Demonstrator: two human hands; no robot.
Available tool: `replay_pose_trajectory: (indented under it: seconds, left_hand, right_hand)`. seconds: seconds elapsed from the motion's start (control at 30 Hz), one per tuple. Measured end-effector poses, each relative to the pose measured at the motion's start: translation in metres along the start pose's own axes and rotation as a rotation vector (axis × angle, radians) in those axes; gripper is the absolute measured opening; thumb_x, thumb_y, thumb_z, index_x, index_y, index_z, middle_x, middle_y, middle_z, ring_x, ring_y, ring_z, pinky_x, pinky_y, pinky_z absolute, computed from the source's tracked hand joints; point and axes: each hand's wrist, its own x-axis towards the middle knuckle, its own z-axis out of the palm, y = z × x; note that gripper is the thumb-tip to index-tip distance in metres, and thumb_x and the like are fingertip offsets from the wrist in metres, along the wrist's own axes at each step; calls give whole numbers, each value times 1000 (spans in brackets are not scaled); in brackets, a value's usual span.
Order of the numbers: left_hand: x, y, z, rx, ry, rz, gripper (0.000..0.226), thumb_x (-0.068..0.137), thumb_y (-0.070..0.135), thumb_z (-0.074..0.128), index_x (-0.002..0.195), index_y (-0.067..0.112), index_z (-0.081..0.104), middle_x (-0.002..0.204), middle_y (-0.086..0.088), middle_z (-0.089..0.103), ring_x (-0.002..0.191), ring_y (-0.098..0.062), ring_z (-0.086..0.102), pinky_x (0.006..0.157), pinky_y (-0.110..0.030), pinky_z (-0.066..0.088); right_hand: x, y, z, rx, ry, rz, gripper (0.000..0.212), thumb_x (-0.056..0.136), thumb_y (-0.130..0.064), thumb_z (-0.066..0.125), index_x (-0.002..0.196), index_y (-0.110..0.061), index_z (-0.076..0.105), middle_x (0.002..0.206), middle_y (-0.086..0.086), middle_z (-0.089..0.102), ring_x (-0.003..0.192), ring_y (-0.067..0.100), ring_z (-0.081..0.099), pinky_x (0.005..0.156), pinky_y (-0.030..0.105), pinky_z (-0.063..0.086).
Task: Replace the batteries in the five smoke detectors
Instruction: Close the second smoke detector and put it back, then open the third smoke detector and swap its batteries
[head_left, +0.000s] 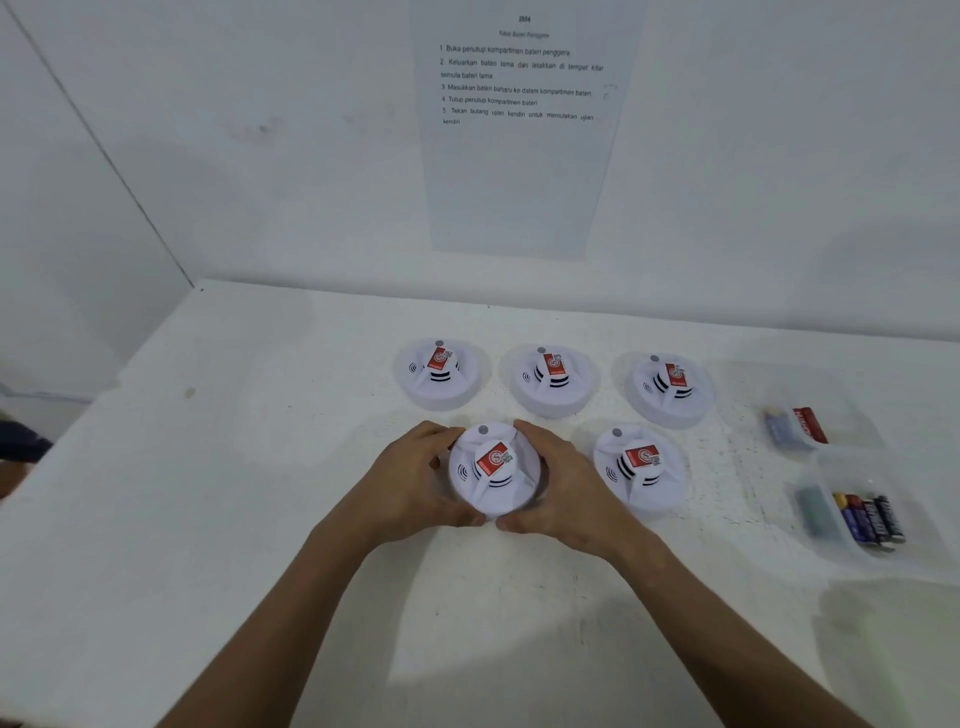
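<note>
Several round white smoke detectors with red labels lie on a white table (260, 519). My left hand (415, 483) and my right hand (566, 488) grip the front-left detector (493, 470) from both sides, fingers curled round its rim. Another detector (639, 467) lies to its right. Behind them sit three in a row: the left detector (441, 371), the middle detector (550, 379) and the right detector (670, 387).
At the right stand two clear plastic tubs: the far tub (852, 431) holds a red-labelled pack, the near tub (914, 499) holds several batteries (867, 519). An instruction sheet (519, 130) hangs on the wall behind. The wall corner lies at the far left.
</note>
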Motion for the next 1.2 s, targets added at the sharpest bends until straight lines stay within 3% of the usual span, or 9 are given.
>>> replay_pose_trajectory:
  seconds: [0.17, 0.23, 0.37, 0.57, 0.7, 0.8, 0.9, 1.07, 1.2]
  left_hand:
    - [-1, 4, -5, 51, -8, 33, 67, 58, 39, 90, 116, 18, 64, 102, 18, 57, 84, 8, 48, 85, -12, 45]
    - [-3, 4, -18, 42, -7, 13, 70, 62, 38, 88, 124, 21, 59, 106, 24, 52, 93, 9, 50, 81, -3, 39]
    - [14, -1, -51, 39, 137, 40, 82, 65, 56, 79, 137, 30, 48, 133, 23, 44, 120, 7, 42, 98, -11, 34]
    - [66, -18, -77, 107, 86, -9, 48, 68, 46, 80, 106, 29, 55, 106, 9, 57, 106, -17, 55, 82, -22, 39]
    - [83, -39, -78, 96, -17, -154, 104, 63, 50, 83, 148, 23, 30, 154, 2, 30, 142, -19, 29, 105, -21, 20]
    - [89, -47, -77, 110, -68, -166, 93, 60, 40, 88, 138, 23, 43, 143, 5, 43, 132, -19, 42, 108, -24, 29]
    - [90, -52, -74, 118, -54, -131, 74, 50, 43, 89, 116, 28, 58, 115, 8, 59, 106, -12, 57, 94, -33, 48]
    - [88, -41, -65, 30, 12, -135, 61, 53, 63, 83, 108, 54, 57, 100, 18, 57, 110, -23, 58, 86, -15, 39]
    - [69, -3, -66, 8, 37, -40, 79, 63, 25, 90, 130, 22, 49, 124, 16, 48, 108, 4, 48, 91, -7, 33]
  right_hand:
    - [2, -2, -3, -34, -66, 52, 86, 57, -34, 91, 132, -19, 51, 122, -8, 64, 113, 6, 59, 99, 27, 52]
    - [1, -12, -10, -35, -85, 47, 95, 63, -36, 92, 142, -20, 41, 134, -15, 52, 123, -2, 46, 105, 15, 39]
    - [29, -37, -29, -37, -56, 6, 99, 70, -43, 86, 152, -29, 31, 154, -16, 34, 139, 1, 31, 112, 26, 28]
    - [99, -58, -27, -101, -127, 36, 96, 74, -27, 87, 152, -20, 30, 153, -1, 40, 141, 18, 39, 108, 19, 30]
    - [125, -50, -15, -173, -222, 87, 105, 71, -22, 88, 154, -15, 24, 157, 8, 34, 144, 24, 34, 112, 25, 28]
    - [132, -41, -3, -207, -204, 112, 109, 66, -24, 91, 153, -13, 26, 156, 4, 36, 144, 21, 35, 116, 33, 31]
    - [140, -33, 4, -220, -183, 112, 114, 61, -25, 94, 153, -13, 27, 155, 4, 38, 144, 22, 35, 115, 33, 32]
    - [134, -36, 0, -225, -165, 45, 113, 64, -24, 92, 154, -14, 24, 155, 8, 36, 143, 24, 34, 115, 33, 28]
    - [106, -41, -29, -259, -159, -27, 118, 61, -29, 92, 154, -30, 20, 142, 5, 40, 131, 23, 39, 108, 40, 40]
